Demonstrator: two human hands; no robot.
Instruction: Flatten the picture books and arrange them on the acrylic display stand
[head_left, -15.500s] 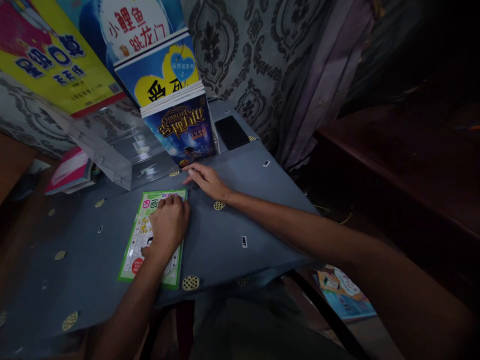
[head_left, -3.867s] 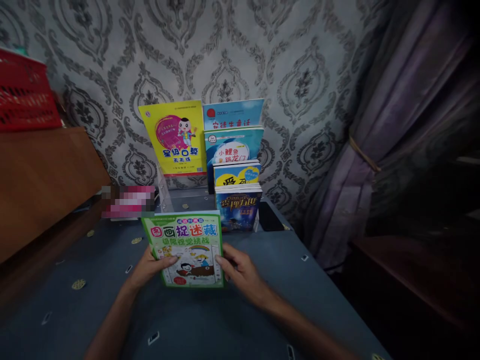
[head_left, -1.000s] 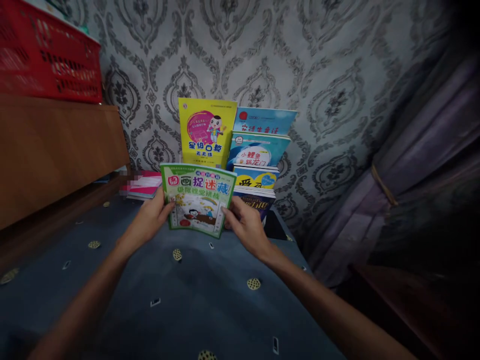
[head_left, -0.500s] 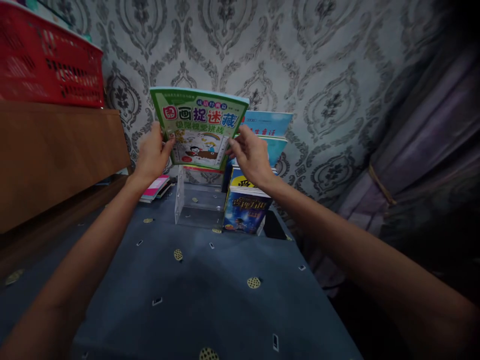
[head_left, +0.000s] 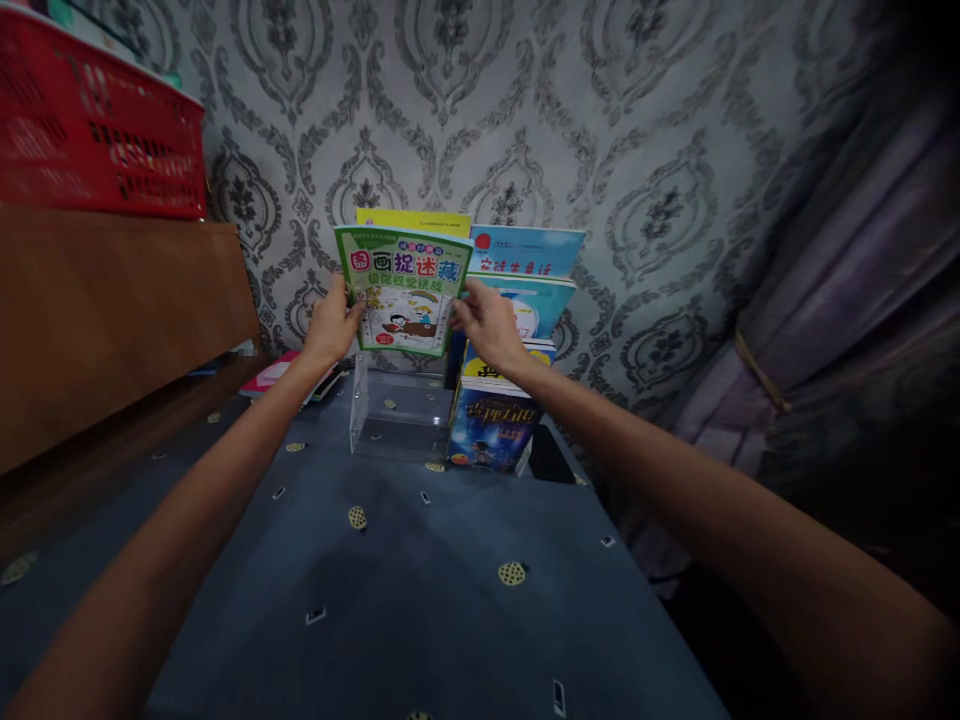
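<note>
A green book (head_left: 405, 300) with a cartoon cover stands upright between my two hands. My left hand (head_left: 334, 322) grips its left edge, and my right hand (head_left: 489, 322) pinches the right edge. Just behind it the top of a yellow book (head_left: 427, 221) shows against the wall. Below the green book is a clear acrylic stand (head_left: 401, 412), its front section bare. To the right, blue books (head_left: 529, 250) stand in tiers, with a dark blue book (head_left: 491, 430) in front. Whether the green book touches the stand is hidden.
A red basket (head_left: 112, 130) sits on a wooden cabinet (head_left: 127, 310) at the left. Several flat books (head_left: 274, 374) lie behind my left forearm. A black flat object (head_left: 551, 455) lies right of the stand on the patterned blue cloth (head_left: 420, 590). A curtain (head_left: 810, 330) hangs at the right.
Both hands have moved the green book lower and farther back, toward the wall. The yellow book's top and more of the blue books now show.
</note>
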